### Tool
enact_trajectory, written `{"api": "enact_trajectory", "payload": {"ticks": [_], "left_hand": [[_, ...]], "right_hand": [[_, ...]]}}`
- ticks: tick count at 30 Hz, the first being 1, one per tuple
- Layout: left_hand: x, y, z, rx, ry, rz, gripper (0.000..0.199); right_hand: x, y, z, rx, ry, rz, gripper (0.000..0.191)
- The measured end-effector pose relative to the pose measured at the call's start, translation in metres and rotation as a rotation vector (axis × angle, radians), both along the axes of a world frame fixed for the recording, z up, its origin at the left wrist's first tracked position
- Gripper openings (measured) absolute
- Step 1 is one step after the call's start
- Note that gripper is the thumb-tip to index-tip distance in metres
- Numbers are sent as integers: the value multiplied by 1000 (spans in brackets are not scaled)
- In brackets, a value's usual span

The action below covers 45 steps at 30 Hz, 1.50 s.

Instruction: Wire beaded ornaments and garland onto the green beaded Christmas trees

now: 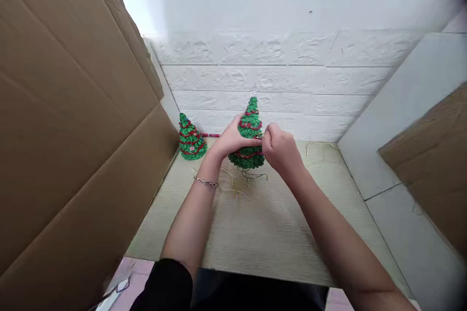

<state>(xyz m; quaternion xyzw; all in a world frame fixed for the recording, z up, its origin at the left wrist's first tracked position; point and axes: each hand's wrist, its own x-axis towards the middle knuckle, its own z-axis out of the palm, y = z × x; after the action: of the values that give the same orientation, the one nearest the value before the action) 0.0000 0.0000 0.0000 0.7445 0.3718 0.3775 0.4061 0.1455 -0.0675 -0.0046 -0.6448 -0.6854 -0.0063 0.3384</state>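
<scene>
A green beaded tree [248, 132] with red garland and a clear star on top stands upright at the middle. My left hand [233, 137] is wrapped round its left side, the thumb lying across the front. Against the tree's right side, my right hand [279, 148] is closed in a pinch; what its fingers hold is too small to make out. Dark wires [251, 175] stick out under the tree's base. Further left is a smaller green tree [192, 143] with red garland and small ornaments.
Loose pale strands [233, 189] lie on the table [262, 238]. Behind the smaller tree is a red stick [210, 135]. Cardboard [73, 107] walls the left side; another cardboard piece [434, 155] is at right. Scissors [116, 291] lie at bottom left.
</scene>
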Motion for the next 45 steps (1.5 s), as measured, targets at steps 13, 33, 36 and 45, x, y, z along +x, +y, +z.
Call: {"api": "enact_trajectory", "payload": {"ticks": [13,33,36,45], "left_hand": [[7,3,-5,-95,-230,50,94],[12,-1,-4,-85,-208,-4,96],[11,-3,-2,-77,-143,-26,99],[0,0,2,-44,-190,24,94]], "right_hand": [[10,-10,11,-64,6,75,21],[22,1,6,284,-23,137,22],[17,2,2,300,-11,182,22],[44,-13,21,-9,-27,48,11]]}}
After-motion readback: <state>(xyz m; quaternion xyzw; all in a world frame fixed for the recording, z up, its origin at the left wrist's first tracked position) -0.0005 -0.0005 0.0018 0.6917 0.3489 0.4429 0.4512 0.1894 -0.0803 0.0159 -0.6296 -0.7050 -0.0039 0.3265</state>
